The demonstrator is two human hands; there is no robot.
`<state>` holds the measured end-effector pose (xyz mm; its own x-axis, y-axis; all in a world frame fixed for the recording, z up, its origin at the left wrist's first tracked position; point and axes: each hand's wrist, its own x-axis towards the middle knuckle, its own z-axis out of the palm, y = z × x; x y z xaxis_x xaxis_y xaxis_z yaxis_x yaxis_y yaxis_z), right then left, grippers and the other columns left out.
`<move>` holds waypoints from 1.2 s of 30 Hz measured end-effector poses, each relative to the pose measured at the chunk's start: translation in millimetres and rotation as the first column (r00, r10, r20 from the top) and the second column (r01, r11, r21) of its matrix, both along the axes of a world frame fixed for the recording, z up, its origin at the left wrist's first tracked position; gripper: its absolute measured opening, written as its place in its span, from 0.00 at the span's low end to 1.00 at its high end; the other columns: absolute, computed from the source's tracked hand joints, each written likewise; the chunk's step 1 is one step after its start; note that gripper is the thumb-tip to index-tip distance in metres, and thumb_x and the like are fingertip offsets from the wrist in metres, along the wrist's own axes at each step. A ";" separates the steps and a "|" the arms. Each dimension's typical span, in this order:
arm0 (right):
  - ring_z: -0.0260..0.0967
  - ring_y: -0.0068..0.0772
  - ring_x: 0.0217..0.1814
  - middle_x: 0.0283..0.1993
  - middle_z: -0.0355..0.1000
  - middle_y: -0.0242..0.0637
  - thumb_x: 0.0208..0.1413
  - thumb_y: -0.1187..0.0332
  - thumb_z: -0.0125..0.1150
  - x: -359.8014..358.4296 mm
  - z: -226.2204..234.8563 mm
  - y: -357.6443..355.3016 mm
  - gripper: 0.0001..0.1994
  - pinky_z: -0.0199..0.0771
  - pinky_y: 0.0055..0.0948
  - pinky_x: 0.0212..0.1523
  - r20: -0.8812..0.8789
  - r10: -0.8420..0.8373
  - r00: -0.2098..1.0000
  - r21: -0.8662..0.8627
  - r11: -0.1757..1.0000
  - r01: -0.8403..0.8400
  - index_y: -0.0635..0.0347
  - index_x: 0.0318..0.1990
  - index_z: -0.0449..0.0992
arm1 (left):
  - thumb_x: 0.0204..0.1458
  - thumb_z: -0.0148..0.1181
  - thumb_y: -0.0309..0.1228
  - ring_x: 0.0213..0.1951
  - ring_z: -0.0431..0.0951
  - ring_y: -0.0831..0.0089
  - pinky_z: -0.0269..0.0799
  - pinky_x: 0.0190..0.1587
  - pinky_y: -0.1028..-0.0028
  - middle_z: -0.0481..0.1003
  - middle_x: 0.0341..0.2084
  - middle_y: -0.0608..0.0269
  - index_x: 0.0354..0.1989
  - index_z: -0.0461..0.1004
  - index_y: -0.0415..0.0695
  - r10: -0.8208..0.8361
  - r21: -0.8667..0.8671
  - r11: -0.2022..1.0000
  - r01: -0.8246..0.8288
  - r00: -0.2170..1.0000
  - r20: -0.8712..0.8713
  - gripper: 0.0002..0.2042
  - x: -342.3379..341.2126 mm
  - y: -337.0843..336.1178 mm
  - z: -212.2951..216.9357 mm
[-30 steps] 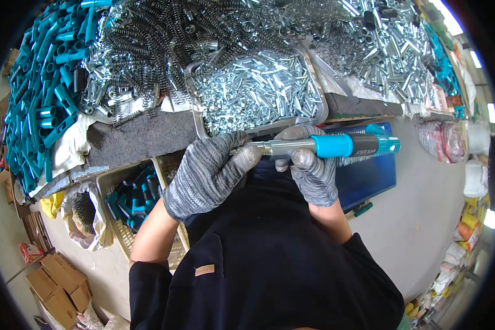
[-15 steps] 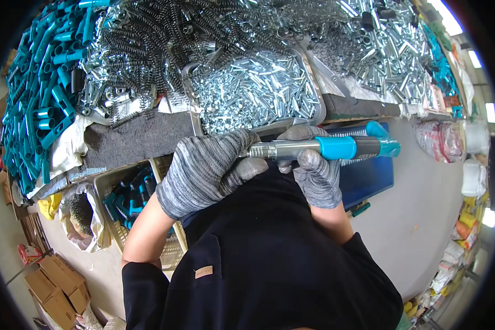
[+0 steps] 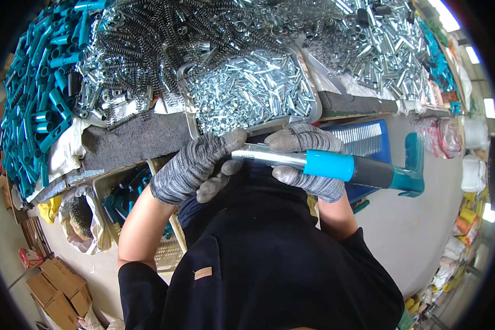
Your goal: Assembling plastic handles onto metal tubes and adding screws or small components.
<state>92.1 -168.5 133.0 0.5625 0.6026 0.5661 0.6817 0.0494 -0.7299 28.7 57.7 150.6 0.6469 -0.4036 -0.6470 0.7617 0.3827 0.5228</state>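
Between the two hands lies the teal-and-black tool (image 3: 329, 165): I have the left hand (image 3: 195, 168) pinching its silver end, the right hand (image 3: 308, 141) clasped around its barrel. I judge the step to be work at that end; next calls for a steady right hold.

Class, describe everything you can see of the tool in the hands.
The tool is long: a shiny, metal-looking silver tube, a smooth turquoise sleeve, a black section and a turquoise end piece that spreads crosswise. It is held off the table, pointing across the picture, its right end lower in view. The right hand grips it where tube meets sleeve; the left hand is at its left tip, grip unclear.
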 end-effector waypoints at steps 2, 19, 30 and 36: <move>0.79 0.33 0.39 0.39 0.80 0.37 0.47 0.64 0.72 -1.2 -7.4 -1.8 0.15 0.78 0.29 0.40 -0.063 0.004 0.998 0.041 0.999 -0.001 0.62 0.40 0.80 | 0.62 0.48 0.52 0.08 0.63 0.82 0.58 0.10 0.80 0.68 0.14 0.67 0.31 0.68 0.44 -0.143 0.092 0.986 0.136 0.987 0.073 0.21 -0.8 8.6 1.2; 0.76 0.33 0.32 0.38 0.77 0.49 0.48 0.56 0.73 -3.1 -16.7 -10.6 0.24 0.78 0.29 0.33 -0.226 0.057 0.972 0.093 0.995 -0.036 0.65 0.46 0.76 | 0.60 0.47 0.58 0.08 0.68 0.76 0.60 0.13 0.81 0.67 0.08 0.64 0.22 0.67 0.43 -0.137 0.146 0.983 0.109 0.970 0.201 0.28 -6.3 0.0 -4.8; 0.75 0.32 0.30 0.37 0.77 0.46 0.46 0.55 0.72 -29.3 -19.1 2.6 0.27 0.76 0.25 0.28 -0.878 0.130 0.461 0.292 0.908 0.300 0.67 0.47 0.73 | 0.54 0.62 0.40 0.35 0.79 0.58 0.75 0.36 0.67 0.77 0.36 0.55 0.51 0.71 0.41 -0.803 0.774 0.352 -0.527 0.255 0.539 0.21 -2.5 -3.6 -4.1; 0.75 0.31 0.32 0.37 0.76 0.45 0.48 0.55 0.71 -29.9 -16.4 5.9 0.26 0.75 0.25 0.31 -0.824 0.027 0.567 0.247 0.916 0.316 0.67 0.48 0.73 | 0.58 0.59 0.40 0.40 0.78 0.64 0.74 0.42 0.67 0.76 0.34 0.53 0.54 0.68 0.39 -0.265 0.564 0.798 -0.212 0.718 0.644 0.21 -6.2 -9.8 5.2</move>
<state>62.2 -162.6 116.6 0.9398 0.3408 -0.0252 -0.1537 0.3556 -0.9219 22.4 47.9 155.7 0.9789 -0.1434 -0.1453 0.1187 -0.1790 0.9767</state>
